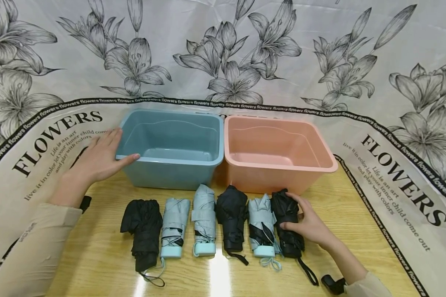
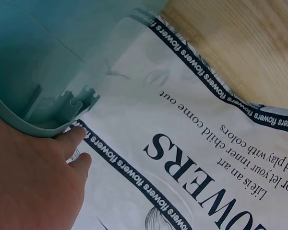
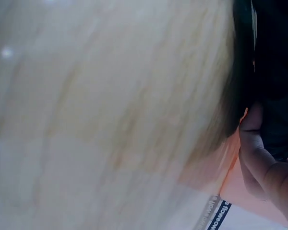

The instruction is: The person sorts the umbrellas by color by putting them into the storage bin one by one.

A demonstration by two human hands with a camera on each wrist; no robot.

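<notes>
My left hand [image 1: 102, 156] rests at the left end of a blue plastic bin [image 1: 171, 173], its thumb lying over the front rim and its fingers straight along the side. In the left wrist view that hand touches the bin's rim [image 2: 19, 120]. With thumb and fingers, my right hand [image 1: 310, 220] grips the rightmost black folded umbrella [image 1: 284, 210], which lies on the table. The right wrist view shows the fingers [image 3: 257, 153] against its dark cloth, partly cut off. Left of it lies a light-blue folded umbrella [image 1: 261, 210] with a pale cord.
A pink bin [image 1: 275, 177] stands right of the blue one. More folded umbrellas lie in a row before the bins: a black one [image 1: 232, 212], two light-blue ones [image 1: 204, 210] and another black one [image 1: 145, 227]. Flower-printed cloth [image 1: 230, 49] covers the back and sides of the wooden table [image 1: 100, 247].
</notes>
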